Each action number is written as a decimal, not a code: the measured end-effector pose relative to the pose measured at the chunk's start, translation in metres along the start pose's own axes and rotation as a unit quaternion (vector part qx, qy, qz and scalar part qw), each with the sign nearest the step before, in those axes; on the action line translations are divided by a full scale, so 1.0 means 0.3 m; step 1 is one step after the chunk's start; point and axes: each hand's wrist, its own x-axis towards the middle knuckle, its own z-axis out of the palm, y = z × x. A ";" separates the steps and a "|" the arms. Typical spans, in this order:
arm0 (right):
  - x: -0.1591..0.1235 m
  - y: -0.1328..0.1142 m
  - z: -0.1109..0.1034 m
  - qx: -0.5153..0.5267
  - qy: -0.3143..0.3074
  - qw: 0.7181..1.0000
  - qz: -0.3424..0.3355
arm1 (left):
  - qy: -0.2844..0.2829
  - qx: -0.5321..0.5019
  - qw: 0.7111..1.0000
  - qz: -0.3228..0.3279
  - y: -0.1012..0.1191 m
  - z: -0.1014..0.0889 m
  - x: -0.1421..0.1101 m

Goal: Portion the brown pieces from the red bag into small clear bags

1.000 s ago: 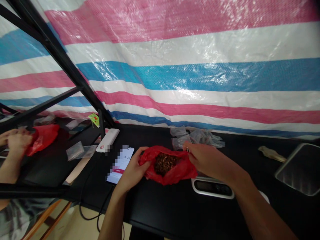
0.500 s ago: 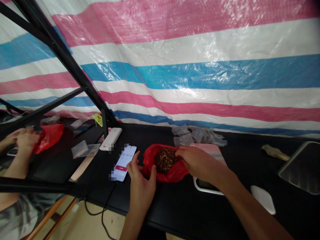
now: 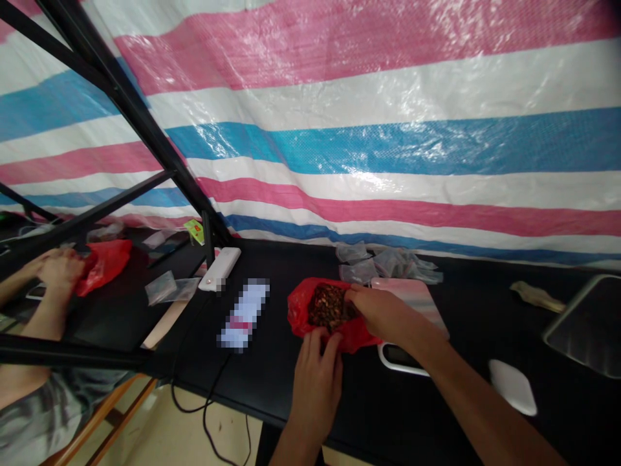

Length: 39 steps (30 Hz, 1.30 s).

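Red plastic bag (image 3: 303, 310), its mouth open on dark brown granules (image 3: 330, 307), lies toward the front edge of the black bench (image 3: 272, 369). The right hand (image 3: 381, 316) has its fingers (image 3: 356, 296) together on the bag's rim, and the left hand (image 3: 316, 382) curls its fingertips (image 3: 320, 338) against the near side; whether either pinches cannot be told. Just beyond lie a pink-topped flat device (image 3: 407, 304) and clear small bags (image 3: 388, 264), with a phone (image 3: 245, 314) to the left.
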 end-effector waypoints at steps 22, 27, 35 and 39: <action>0.068 0.170 -0.054 -0.067 0.163 0.984 0.019 | 0.057 -0.177 0.981 -0.050 -0.190 -0.299 0.500; 0.079 0.165 -0.036 -0.098 0.161 0.982 0.020 | -0.112 -0.293 0.944 -0.101 -0.337 -0.116 0.659; 0.070 0.159 -0.050 -0.107 0.166 0.980 0.030 | -0.187 -0.470 0.855 -0.112 -0.353 0.065 0.604; 0.072 0.148 -0.034 -0.117 0.173 0.978 0.026 | -0.201 -0.527 0.817 -0.122 -0.308 0.091 0.595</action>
